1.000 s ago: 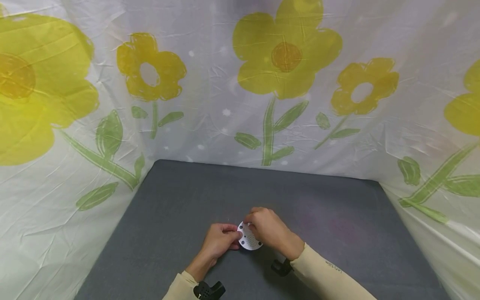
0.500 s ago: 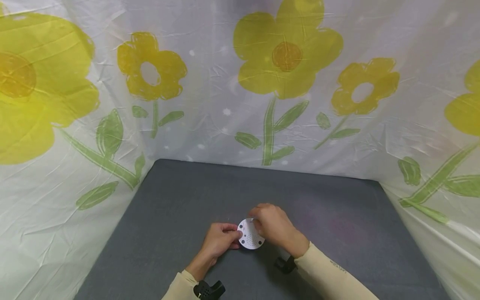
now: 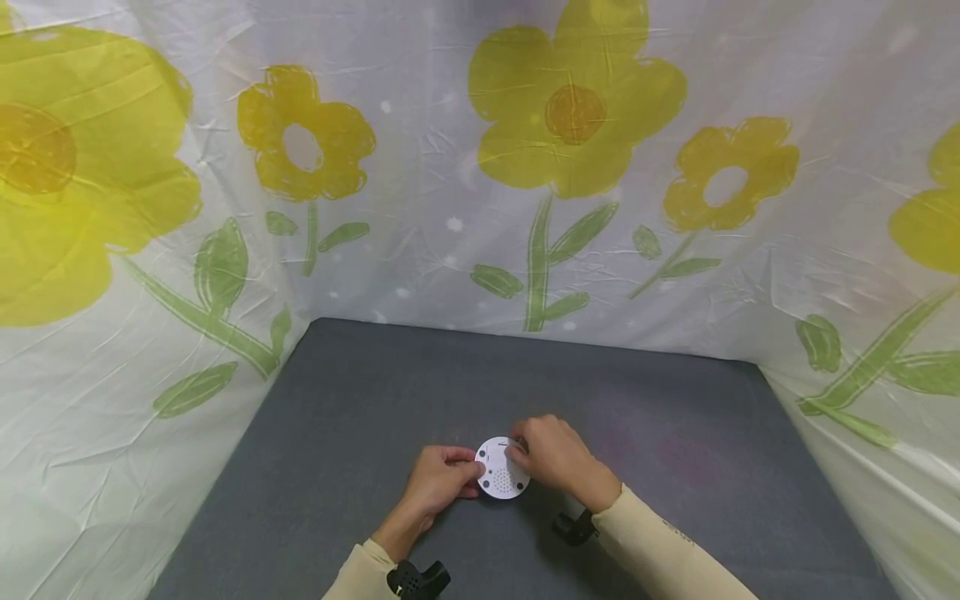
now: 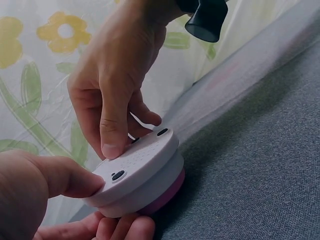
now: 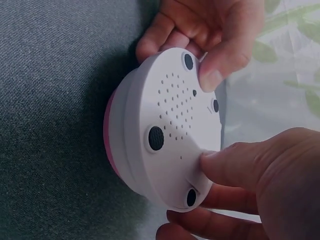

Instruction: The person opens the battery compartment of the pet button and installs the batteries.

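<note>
Holding a round white device [image 3: 502, 478] between both hands, near edge of the grey tabletop [image 3: 360, 392], roughly centred left-to-right. Device: flat white face up and tilted, grid of small perforations in the middle, four dark round feet near the rim, pink band [image 5: 108, 134] round the lower edge that faces the tabletop. Left hand [image 3: 437, 483] sits on the device's left side: thumb tip [image 5: 214, 79] presses on the white face near one dark foot, other fingers [image 5: 159, 35] curl under the rim, so the grip is a pinch across the edge, device pinned between thumb and fingers. Right hand [image 3: 550, 454] sits on the device's right and far side: thumb [image 4: 111, 131] comes down on the white face just inside the rim, fingers [image 5: 200, 224] wrap below the edge on that side; grip closed on the device too. Left wrist view shows the device's lower edge close to the tabletop on the side towards the person, lifted at the far side; can't tell whether it actually touches the surface. Both thumbs are on the face, well apart from each other with the perforated patch between them. Beige sleeves [image 3: 660, 554] on both forearms, a black wrist mount [image 3: 417, 579] under the left one. Behind the device, past the tabletop's far edge, a white sheet with yellow flowers [image 3: 573, 108] hangs as a backdrop and wraps both sides.
</note>
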A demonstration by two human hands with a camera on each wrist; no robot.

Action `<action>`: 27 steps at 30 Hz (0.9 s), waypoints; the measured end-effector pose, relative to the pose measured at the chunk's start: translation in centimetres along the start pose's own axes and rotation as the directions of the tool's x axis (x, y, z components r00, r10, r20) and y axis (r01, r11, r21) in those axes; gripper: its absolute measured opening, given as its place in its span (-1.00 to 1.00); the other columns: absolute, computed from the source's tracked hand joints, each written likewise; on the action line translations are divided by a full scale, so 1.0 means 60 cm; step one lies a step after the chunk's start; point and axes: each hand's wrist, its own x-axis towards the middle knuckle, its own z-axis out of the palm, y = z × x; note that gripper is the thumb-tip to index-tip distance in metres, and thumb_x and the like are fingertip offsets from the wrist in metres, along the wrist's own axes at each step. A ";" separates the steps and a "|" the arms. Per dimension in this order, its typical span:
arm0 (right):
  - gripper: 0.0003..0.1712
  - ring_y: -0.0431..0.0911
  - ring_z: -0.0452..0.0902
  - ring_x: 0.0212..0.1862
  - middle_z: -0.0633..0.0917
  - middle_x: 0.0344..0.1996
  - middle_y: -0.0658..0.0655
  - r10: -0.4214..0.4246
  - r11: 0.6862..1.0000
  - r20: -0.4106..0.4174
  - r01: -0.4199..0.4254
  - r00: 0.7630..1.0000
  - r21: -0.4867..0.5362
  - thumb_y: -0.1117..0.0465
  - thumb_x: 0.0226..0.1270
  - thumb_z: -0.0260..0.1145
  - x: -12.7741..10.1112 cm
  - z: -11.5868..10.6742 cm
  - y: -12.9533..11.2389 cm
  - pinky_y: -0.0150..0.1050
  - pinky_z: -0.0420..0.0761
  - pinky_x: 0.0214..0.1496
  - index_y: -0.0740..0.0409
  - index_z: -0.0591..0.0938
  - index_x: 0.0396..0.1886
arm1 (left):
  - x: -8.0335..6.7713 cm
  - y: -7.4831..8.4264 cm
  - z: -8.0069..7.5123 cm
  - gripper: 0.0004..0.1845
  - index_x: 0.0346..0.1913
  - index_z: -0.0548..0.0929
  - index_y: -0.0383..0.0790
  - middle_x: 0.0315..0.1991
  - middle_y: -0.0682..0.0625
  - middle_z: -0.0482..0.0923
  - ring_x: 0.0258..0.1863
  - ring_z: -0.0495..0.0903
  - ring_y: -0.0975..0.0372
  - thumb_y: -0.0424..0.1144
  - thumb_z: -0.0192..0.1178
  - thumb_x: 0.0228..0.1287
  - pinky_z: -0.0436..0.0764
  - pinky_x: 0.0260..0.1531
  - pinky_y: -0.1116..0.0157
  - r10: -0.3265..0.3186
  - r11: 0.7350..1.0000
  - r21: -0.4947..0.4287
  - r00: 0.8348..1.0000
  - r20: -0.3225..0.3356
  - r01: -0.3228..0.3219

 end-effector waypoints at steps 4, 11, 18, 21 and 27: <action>-0.84 -0.22 0.36 -0.51 0.51 -0.61 -0.12 -0.001 1.000 -0.010 0.001 1.000 -0.008 0.21 0.36 0.54 -0.001 0.000 -0.001 -0.29 0.38 -0.53 0.04 0.73 -0.42 | 0.000 0.000 0.001 -0.67 0.05 0.73 -0.57 -0.24 -0.16 0.81 -0.41 0.76 0.20 -0.41 0.44 0.30 0.87 -0.35 0.26 0.001 1.000 -0.001 1.000 -0.001 -0.001; -0.83 -0.23 0.35 -0.54 0.53 -0.63 -0.12 0.003 1.000 -0.027 -0.003 1.000 -0.004 0.21 0.32 0.56 -0.001 0.000 -0.001 -0.34 0.39 -0.57 0.05 0.75 -0.47 | -0.001 0.003 -0.001 -0.69 0.04 0.75 -0.53 -0.23 -0.15 0.82 -0.38 0.78 0.19 -0.39 0.45 0.31 0.87 -0.33 0.25 -0.011 1.000 0.018 1.000 0.002 0.011; -0.87 -0.24 0.42 -0.51 0.67 -0.57 -0.10 0.047 0.999 -0.021 -0.047 0.999 0.011 0.18 0.33 0.56 -0.001 -0.001 -0.004 -0.35 0.47 -0.53 0.09 0.82 -0.42 | 0.000 0.001 -0.003 -0.69 0.05 0.75 -0.52 -0.22 -0.16 0.82 -0.36 0.79 0.18 -0.39 0.45 0.33 0.87 -0.33 0.24 -0.012 0.999 0.033 1.000 0.008 0.011; -0.89 -0.23 0.44 -0.50 0.71 -0.55 -0.07 0.052 0.999 -0.023 -0.052 0.998 0.010 0.20 0.32 0.57 -0.002 -0.001 -0.005 -0.32 0.50 -0.52 0.09 0.83 -0.41 | 0.000 0.001 -0.001 -0.69 0.05 0.75 -0.52 -0.23 -0.14 0.81 -0.36 0.79 0.18 -0.38 0.46 0.33 0.87 -0.33 0.24 -0.010 0.999 0.033 1.000 0.004 0.010; -0.92 -0.22 0.57 -0.43 0.81 -0.45 0.02 0.043 0.998 -0.022 -0.042 0.999 0.053 0.24 0.32 0.57 -0.004 -0.001 -0.003 -0.32 0.60 -0.46 0.16 0.86 -0.33 | 0.001 -0.002 0.001 -0.68 0.05 0.75 -0.53 -0.24 -0.14 0.81 -0.37 0.78 0.18 -0.38 0.46 0.32 0.88 -0.33 0.21 0.001 1.000 0.025 1.000 -0.003 -0.001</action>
